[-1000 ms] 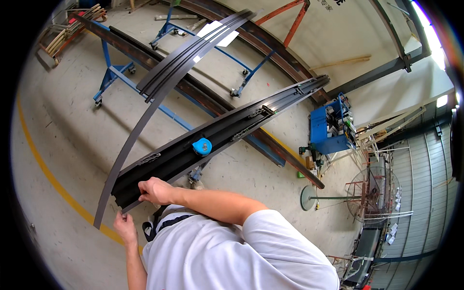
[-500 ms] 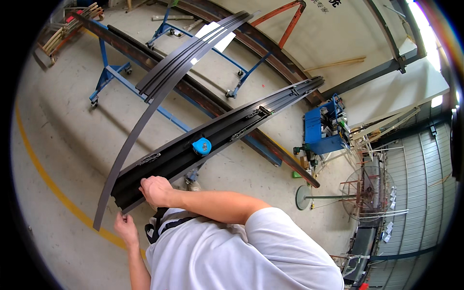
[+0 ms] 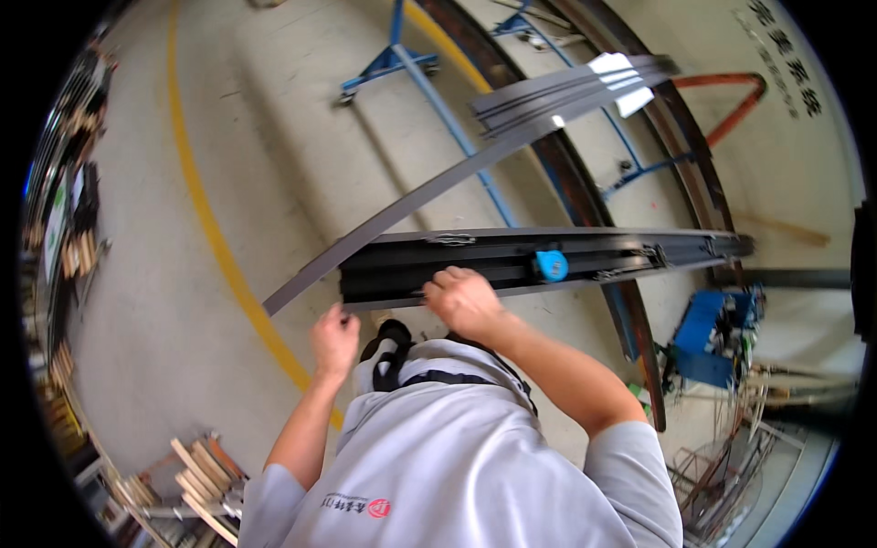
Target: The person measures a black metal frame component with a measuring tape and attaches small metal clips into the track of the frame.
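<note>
A long black channel profile (image 3: 402, 265) lies across in front of me, its open side up. My left hand (image 3: 335, 342) is by the near corner of its left end, fingers pinched together around a small dark bit too small to name. Over the near edge of the profile is my right hand (image 3: 463, 303), fingers curled closed; what they grip, if anything, is hidden. A blue tape measure (image 3: 551, 265) sits in the channel to the right of that hand. A chain-like metal strip (image 3: 452, 239) rests along the far wall of the channel.
Beyond, a grey strip (image 3: 402, 203) slants over the left end of the profile, beside more grey profiles (image 3: 539, 99). Blue wheeled stands (image 3: 397, 59) and rusty beams stand farther off. A blue tool cart (image 3: 711, 340) is at right; stacked wood pieces (image 3: 203, 470) at lower left.
My view has swung left, so the profile now lies nearly level across the picture. Both hands remain near its left end; the right hand appears farther from that end than before.
</note>
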The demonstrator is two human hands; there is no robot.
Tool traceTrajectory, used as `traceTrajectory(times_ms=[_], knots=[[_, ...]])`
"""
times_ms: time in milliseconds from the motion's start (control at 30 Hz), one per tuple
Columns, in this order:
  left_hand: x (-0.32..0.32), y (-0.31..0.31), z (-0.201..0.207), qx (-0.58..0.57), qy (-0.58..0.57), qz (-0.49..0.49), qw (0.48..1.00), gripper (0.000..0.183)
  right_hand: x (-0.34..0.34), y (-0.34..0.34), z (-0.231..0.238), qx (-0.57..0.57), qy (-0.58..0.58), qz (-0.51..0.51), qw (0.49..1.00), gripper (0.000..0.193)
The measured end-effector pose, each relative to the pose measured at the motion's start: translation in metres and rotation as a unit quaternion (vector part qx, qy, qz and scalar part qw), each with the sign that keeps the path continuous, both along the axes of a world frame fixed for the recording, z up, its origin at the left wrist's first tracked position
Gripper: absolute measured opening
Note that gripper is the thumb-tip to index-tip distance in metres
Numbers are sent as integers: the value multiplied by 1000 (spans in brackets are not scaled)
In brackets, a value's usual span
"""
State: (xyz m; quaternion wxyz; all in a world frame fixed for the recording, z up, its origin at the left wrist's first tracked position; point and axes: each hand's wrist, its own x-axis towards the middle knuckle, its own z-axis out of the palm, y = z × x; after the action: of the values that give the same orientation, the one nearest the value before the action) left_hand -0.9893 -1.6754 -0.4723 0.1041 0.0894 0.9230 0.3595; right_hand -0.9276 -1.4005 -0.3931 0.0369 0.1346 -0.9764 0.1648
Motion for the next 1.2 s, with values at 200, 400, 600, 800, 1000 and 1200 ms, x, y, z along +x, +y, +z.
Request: traceTrajectory(times_ms=[200, 400, 600, 800, 1000, 1200], knots=[[2, -2, -2, 17, -14, 37, 999, 30, 7, -40, -27, -94, -53, -172, 979, 29], [14, -6, -30, 411, -338, 269, 803, 23, 4, -35, -24, -123, -13, -144, 982, 16], [20, 29, -58, 558, -436, 297, 640, 20, -2, -26, -16, -125, 26, -100, 987, 10], [43, 75, -69, 604, -583, 194, 507, 26, 2, -12, -7, -144, -4, -159, 977, 7], [50, 100, -83, 627, -598, 184, 465, 23, 9, -13, -6, -158, -7, -155, 975, 6], [48, 103, -73, 647, -552, 157, 501, 13, 14, -12, -8, -163, 5, -144, 976, 6]])
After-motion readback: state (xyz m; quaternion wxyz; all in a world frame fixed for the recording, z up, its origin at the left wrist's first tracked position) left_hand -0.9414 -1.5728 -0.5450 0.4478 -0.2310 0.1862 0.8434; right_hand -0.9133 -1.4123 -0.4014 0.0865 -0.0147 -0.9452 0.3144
